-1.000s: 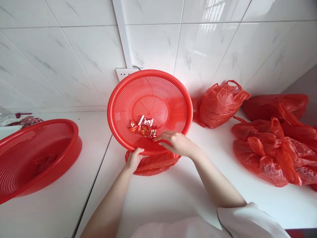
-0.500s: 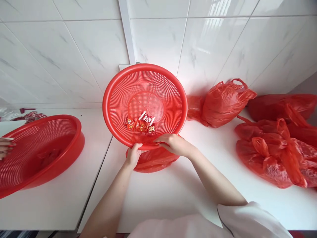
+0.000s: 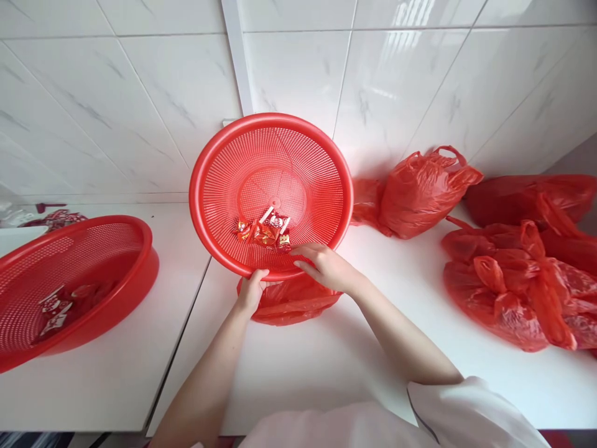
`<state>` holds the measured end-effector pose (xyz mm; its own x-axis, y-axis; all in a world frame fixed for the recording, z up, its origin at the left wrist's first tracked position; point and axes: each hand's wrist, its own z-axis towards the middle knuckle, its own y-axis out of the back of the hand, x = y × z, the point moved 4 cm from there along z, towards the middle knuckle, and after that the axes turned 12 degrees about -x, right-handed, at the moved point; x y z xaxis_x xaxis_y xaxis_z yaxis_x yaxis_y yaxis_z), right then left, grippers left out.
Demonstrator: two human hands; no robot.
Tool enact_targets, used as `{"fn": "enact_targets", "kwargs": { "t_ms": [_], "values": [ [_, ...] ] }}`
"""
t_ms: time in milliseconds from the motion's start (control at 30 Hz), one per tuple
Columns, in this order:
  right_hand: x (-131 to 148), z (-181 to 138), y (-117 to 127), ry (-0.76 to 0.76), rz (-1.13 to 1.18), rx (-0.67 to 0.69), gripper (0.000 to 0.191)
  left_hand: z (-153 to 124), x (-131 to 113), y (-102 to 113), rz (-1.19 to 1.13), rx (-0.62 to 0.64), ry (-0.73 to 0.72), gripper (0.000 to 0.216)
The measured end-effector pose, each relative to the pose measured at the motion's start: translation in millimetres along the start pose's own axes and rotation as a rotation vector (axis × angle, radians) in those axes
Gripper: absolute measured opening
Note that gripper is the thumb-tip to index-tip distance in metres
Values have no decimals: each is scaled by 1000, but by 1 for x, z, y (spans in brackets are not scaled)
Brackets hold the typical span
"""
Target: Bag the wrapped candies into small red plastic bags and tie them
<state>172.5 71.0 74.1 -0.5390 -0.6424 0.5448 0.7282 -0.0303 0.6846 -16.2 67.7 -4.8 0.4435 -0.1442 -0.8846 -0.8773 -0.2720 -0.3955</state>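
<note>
Change: the other person's hand is gone from the counter's left edge; wrapped sweets are now lying in the left red plastic basket [image 3: 69, 280].
Left hand [image 3: 250, 292]: gripping the near rim of the tilted round red mesh basket [image 3: 308, 180].
Right hand [image 3: 326, 266]: fingers loosely spread over that rim, just beside the red-wrapped sweets [image 3: 265, 230] inside.
Support: crumpled red plastic bag [image 3: 291, 302] under the basket, mid-counter.

Perforated red plastic basket [image 3: 298, 162], semi-glossy, holding shiny foil-like candy wrappers [image 3: 265, 231]; thin crinkled red plastic bags [image 3: 513, 274] (film, slightly glossy); smooth matt white countertop [image 3: 326, 367]; glossy marbled wall tiles [image 3: 140, 106]; second plastic basket [image 3: 69, 280] at left.
</note>
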Motion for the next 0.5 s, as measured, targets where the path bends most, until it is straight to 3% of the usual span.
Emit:
{"fn": "enact_targets", "kwargs": {
  "t_ms": [167,267,333,400,500],
  "values": [
    [-12,-5,-21,-42,-257,48,69,-6,13,-2,79,33,20,37],
    [-8,-8,-28,-14,-220,121,74,-4,17,3,116,-3,15,39],
    [-3,-8,-26,34,-123,156,67,0,16,6,123,-5,13,38],
    [-1,-6,-22,40,5,161,45,3,13,9,136,-24,0,36],
    [-11,-2,-13,-131,167,52,30,7,8,13,155,-66,-16,34]
  ]
}}
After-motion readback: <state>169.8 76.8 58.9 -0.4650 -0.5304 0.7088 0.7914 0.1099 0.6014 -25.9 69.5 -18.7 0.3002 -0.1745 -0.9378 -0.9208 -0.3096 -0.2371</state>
